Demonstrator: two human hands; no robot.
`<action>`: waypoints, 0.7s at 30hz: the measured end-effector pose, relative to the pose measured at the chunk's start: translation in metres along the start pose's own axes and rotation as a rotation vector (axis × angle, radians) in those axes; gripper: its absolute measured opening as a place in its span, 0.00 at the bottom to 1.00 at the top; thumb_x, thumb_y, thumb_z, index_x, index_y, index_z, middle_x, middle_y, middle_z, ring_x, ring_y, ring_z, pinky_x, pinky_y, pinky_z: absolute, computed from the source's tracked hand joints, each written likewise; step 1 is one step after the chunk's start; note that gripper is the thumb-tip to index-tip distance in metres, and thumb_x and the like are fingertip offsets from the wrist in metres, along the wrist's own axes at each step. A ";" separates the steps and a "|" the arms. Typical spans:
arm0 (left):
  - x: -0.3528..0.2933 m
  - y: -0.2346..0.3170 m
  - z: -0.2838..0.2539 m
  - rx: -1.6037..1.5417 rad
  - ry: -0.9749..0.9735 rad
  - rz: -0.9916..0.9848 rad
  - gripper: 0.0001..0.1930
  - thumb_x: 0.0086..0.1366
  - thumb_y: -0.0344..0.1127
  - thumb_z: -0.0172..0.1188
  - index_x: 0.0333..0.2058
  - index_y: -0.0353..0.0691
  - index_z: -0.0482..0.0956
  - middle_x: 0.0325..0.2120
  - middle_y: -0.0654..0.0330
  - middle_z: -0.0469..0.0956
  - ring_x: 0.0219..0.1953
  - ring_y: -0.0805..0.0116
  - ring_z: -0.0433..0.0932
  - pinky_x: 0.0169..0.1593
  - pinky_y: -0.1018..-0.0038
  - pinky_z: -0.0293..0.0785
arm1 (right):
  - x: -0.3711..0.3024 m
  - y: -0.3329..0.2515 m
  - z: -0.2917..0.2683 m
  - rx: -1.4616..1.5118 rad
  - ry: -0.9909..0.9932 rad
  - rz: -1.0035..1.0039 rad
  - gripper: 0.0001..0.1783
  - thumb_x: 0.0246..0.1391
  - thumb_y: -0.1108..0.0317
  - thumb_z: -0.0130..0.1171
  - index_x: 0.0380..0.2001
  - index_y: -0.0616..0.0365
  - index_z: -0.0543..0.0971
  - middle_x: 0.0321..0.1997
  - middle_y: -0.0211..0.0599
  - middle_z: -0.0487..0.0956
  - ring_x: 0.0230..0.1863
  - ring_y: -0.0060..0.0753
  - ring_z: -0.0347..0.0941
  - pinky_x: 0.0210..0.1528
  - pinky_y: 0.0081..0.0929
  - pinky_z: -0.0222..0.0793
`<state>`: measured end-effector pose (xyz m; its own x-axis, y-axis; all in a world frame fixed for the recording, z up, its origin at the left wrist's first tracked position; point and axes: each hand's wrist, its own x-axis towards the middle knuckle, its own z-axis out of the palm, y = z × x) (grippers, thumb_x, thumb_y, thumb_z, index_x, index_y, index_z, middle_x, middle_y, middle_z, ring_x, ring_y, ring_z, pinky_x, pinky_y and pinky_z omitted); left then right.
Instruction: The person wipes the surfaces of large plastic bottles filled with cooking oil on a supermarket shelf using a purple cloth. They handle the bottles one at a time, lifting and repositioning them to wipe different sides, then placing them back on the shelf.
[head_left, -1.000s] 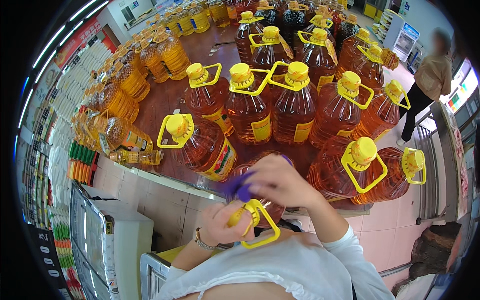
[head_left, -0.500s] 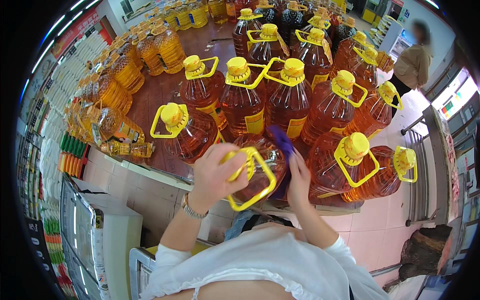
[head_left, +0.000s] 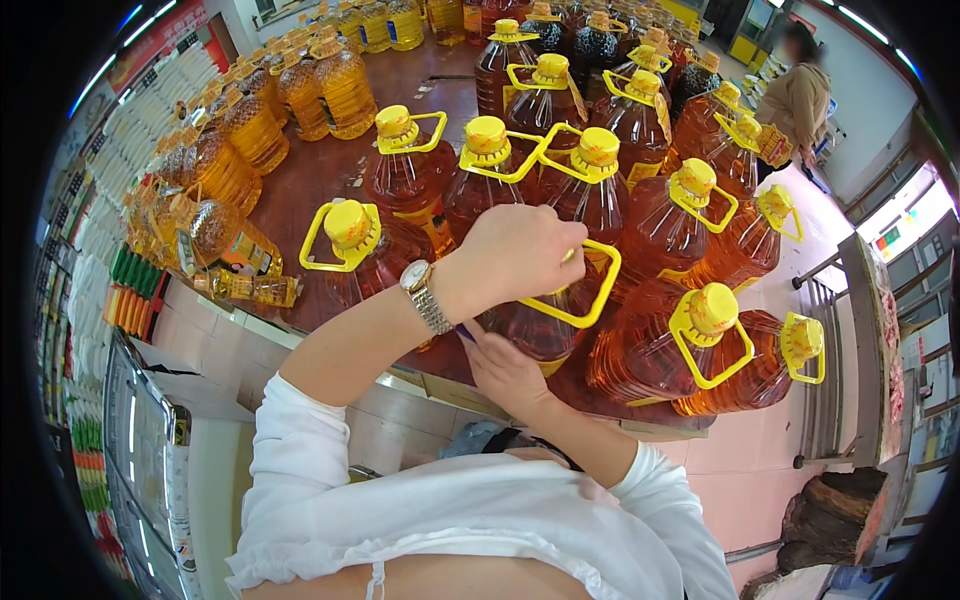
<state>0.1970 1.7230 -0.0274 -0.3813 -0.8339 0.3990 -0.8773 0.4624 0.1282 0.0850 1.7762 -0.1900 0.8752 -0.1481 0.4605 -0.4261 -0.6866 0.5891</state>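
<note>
Oil jugs [head_left: 690, 240] crowd the display table [head_left: 330, 190] right and behind; bare tabletop opens left.

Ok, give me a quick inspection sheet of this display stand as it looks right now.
Surface: dark red-brown display stand, crowded with bottles.
Job's things: large oil bottle with yellow handle, at the near edge.
Clutter: more amber oil bottles with yellow caps; small bottles lying at the left edge.
Hands: left hand closed over the bottle's top; right hand against its lower side.
Cables: nothing seen.
Surroundings: shelves of goods on the left, another person standing far right, metal rack.
</note>
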 end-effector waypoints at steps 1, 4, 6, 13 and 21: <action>-0.002 0.000 0.000 -0.001 0.016 -0.004 0.08 0.58 0.42 0.54 0.26 0.45 0.74 0.19 0.55 0.72 0.21 0.54 0.76 0.23 0.61 0.72 | -0.010 -0.012 0.014 -0.142 -0.112 -0.139 0.21 0.51 0.66 0.49 0.47 0.59 0.79 0.61 0.35 0.71 0.71 0.36 0.53 0.74 0.36 0.34; -0.003 0.004 -0.008 0.012 -0.114 -0.051 0.09 0.59 0.42 0.55 0.32 0.44 0.77 0.25 0.53 0.74 0.25 0.55 0.76 0.28 0.62 0.73 | -0.068 -0.034 0.050 0.276 -0.315 -0.355 0.20 0.49 0.66 0.50 0.44 0.61 0.81 0.57 0.37 0.74 0.67 0.40 0.57 0.71 0.35 0.44; -0.023 -0.003 -0.017 -0.120 0.034 -0.008 0.14 0.60 0.43 0.55 0.41 0.44 0.78 0.31 0.53 0.75 0.29 0.58 0.76 0.33 0.65 0.73 | -0.092 -0.041 0.047 0.656 -0.366 -0.209 0.18 0.47 0.68 0.52 0.41 0.62 0.82 0.55 0.37 0.75 0.62 0.40 0.63 0.65 0.34 0.58; -0.153 0.015 0.019 -0.694 -0.037 -0.268 0.25 0.62 0.32 0.61 0.58 0.41 0.69 0.49 0.54 0.72 0.48 0.66 0.73 0.55 0.72 0.67 | -0.023 0.008 -0.064 1.343 0.152 0.740 0.20 0.45 0.81 0.60 0.44 0.56 0.76 0.48 0.42 0.71 0.48 0.45 0.71 0.48 0.34 0.72; -0.132 -0.001 0.034 -0.480 0.519 -0.561 0.26 0.59 0.23 0.54 0.59 0.35 0.67 0.58 0.49 0.67 0.60 0.54 0.65 0.63 0.67 0.59 | -0.002 0.092 -0.103 0.903 0.467 0.535 0.16 0.38 0.76 0.62 0.36 0.54 0.81 0.51 0.39 0.77 0.55 0.49 0.70 0.55 0.48 0.66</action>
<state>0.2382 1.8224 -0.1110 0.3480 -0.7878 0.5082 -0.6340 0.2016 0.7466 0.0206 1.7867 -0.0686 0.3804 -0.4258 0.8210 -0.2333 -0.9032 -0.3603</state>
